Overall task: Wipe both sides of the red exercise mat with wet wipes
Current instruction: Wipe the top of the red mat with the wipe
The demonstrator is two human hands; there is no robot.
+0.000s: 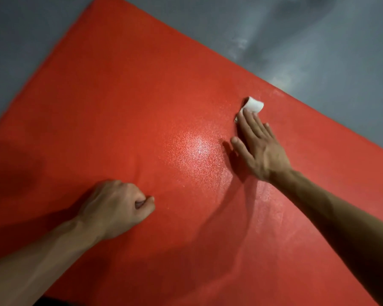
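The red exercise mat (124, 111) lies flat on a grey floor (20, 40), set at a slant to the view so that one corner points to the far side and its long right edge runs down toward the near right. It fills most of the view.

At the near left, the left hand (117, 206) rests on the mat as a loose fist, fingers curled in with the thumb against them and nothing held inside. It appears to be taking the person's weight or pinning the mat in place while the other arm works.

Between the two hands a bright, glossy patch shows on the pebbled surface; part of it is lamp glare, and the sheen running down toward the near right looks like dampness left by wiping, though how much of the face is done cannot be told.

Further right and farther away, the right hand (259, 146) lies palm down with fingers straight and together, pressing a folded white wet wipe (253, 104) flat against the mat near its right edge. The wipe peeks out past the fingertips, one end curled up.

The step in hand is wiping the upper face. The next move likely calls for steady downward pressure and a sweep over the duller stretch toward the far corner and the left. The underside presumably remains, and needs the mat turned over.
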